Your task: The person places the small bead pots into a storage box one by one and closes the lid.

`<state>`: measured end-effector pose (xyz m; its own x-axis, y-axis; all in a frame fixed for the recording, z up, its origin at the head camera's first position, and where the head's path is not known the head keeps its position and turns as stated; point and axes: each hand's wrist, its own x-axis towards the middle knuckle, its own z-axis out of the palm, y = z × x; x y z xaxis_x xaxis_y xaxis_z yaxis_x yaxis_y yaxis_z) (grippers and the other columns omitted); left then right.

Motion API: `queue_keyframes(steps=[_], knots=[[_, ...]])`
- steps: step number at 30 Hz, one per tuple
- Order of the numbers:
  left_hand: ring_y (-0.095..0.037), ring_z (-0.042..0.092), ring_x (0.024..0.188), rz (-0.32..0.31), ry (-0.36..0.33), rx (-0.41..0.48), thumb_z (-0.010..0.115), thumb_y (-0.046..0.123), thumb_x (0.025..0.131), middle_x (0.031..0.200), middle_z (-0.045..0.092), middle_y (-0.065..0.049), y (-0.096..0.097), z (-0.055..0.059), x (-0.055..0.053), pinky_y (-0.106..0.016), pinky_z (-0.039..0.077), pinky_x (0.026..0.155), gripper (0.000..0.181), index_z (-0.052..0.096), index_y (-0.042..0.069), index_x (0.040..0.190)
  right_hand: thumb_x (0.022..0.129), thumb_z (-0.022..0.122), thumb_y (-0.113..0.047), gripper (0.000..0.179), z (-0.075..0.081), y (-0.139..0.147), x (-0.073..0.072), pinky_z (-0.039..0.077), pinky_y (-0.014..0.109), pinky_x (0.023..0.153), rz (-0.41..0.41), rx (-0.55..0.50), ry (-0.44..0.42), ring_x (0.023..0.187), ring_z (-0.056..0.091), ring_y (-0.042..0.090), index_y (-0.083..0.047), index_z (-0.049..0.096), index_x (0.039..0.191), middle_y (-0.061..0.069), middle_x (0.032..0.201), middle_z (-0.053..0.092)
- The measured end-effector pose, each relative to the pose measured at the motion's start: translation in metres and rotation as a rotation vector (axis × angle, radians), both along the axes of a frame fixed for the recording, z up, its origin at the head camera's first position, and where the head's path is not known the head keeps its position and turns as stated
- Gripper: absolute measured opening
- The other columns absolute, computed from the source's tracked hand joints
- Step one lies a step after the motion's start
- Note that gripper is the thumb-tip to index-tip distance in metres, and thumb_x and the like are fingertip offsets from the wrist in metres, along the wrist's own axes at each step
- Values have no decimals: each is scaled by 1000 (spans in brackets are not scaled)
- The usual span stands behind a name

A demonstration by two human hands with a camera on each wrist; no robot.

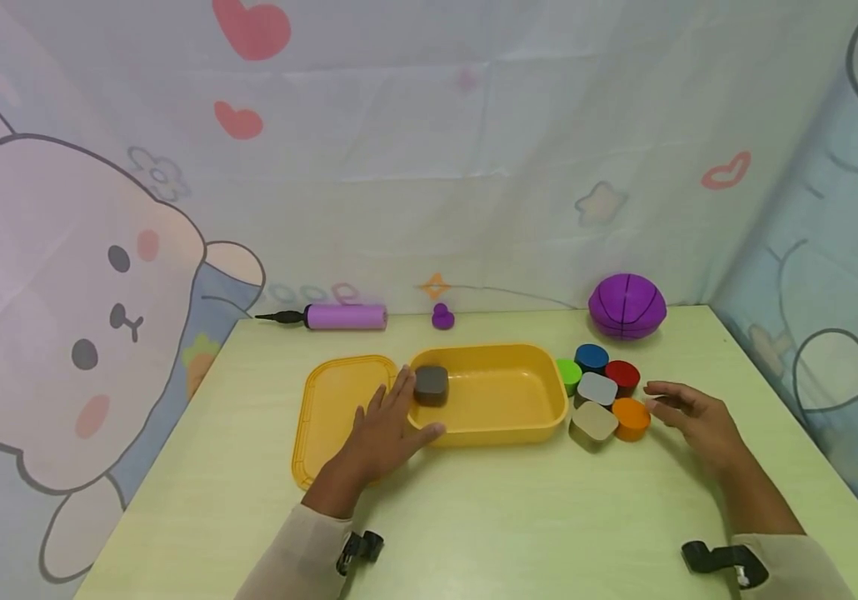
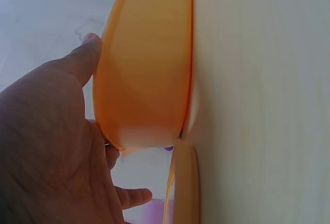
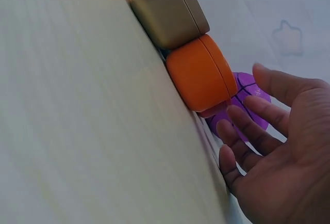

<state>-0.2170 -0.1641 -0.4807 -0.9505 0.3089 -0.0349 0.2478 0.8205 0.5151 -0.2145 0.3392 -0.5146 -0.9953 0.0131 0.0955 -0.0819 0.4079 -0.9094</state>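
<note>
A yellow plastic tub (image 1: pixel 504 437) stands mid-table with a dark grey rounded-square tin (image 1: pixel 431 386) inside at its left end. My left hand (image 1: pixel 387 429) rests on the tub's near left corner, fingers spread and thumb (image 2: pixel 91 53) against its side. To the right of the tub, several small tins sit bunched together: green (image 1: pixel 569 375), blue (image 1: pixel 591 357), red (image 1: pixel 623 377), silver (image 1: pixel 596 388), beige (image 1: pixel 593 425) and orange (image 1: pixel 631 418). Just right of the orange tin, my right hand (image 1: pixel 699 421) hovers with loosely bent fingers, holding nothing.
The yellow lid (image 1: pixel 339 404) lies left of the tub, partly under my left arm. Along the back edge are a purple hand pump (image 1: pixel 346 317), a small purple knobbed piece (image 1: pixel 442 317) and a purple ball (image 1: pixel 627 307). A printed curtain (image 1: pixel 429 167) hangs behind the table.
</note>
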Motion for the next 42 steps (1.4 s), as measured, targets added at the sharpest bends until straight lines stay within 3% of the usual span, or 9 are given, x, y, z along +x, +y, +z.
queue_keyframes(steps=[8,15,19,24,26,34,37,39,42], knots=[[-47,6,172,5,-3,0,51,79,103,186,-3,8,-1,3,2,-82,4,130,104,5,24,178,106,74,-19,47,0,-6,1,52,11,88,92,-17,52,109,64,-9,5,64,145,-30,122,71],[-47,6,172,-3,0,9,51,79,102,186,-4,9,0,4,2,-83,4,129,104,4,25,178,100,81,-15,37,6,-20,6,48,22,87,106,124,194,114,60,-12,-5,74,135,-28,125,69],[-48,7,171,-3,1,5,52,78,102,186,-3,8,0,3,3,-84,5,128,104,5,24,178,94,88,-18,41,7,-31,9,45,40,103,112,174,177,122,48,-20,-9,77,133,-8,135,71],[-48,10,171,-5,3,-10,50,79,103,186,-3,8,-1,2,4,-85,8,127,104,5,23,178,86,94,-13,44,4,-40,13,41,17,115,133,210,260,125,43,-17,-9,80,127,14,136,68],[-48,10,171,-6,8,-11,50,79,103,186,-3,8,-1,2,2,-85,8,127,104,5,23,178,83,96,-11,43,5,-44,13,34,1,103,144,232,322,125,44,-15,-10,81,124,12,132,69],[-48,8,171,-5,-9,12,53,77,103,186,-3,8,1,6,4,-85,7,128,104,6,23,178,78,99,-8,43,5,-51,13,34,1,104,169,247,377,122,46,-13,-10,82,118,12,124,72],[-48,9,171,-4,-6,10,53,77,103,186,-2,8,1,7,5,-85,7,128,103,7,23,178,76,101,-12,45,6,-53,13,37,13,108,162,284,378,122,47,-9,-13,82,118,11,123,73],[-49,10,171,-4,-1,11,53,76,103,186,-2,7,1,7,5,-85,8,127,103,7,22,178,76,102,-16,47,7,-55,13,37,34,111,159,318,362,124,49,0,-14,82,119,11,124,74],[-49,10,171,-4,3,10,53,77,103,186,-1,7,2,7,4,-85,8,127,104,8,21,178,76,102,-22,49,11,-57,13,29,59,101,153,362,321,127,49,19,-15,82,120,14,127,74]])
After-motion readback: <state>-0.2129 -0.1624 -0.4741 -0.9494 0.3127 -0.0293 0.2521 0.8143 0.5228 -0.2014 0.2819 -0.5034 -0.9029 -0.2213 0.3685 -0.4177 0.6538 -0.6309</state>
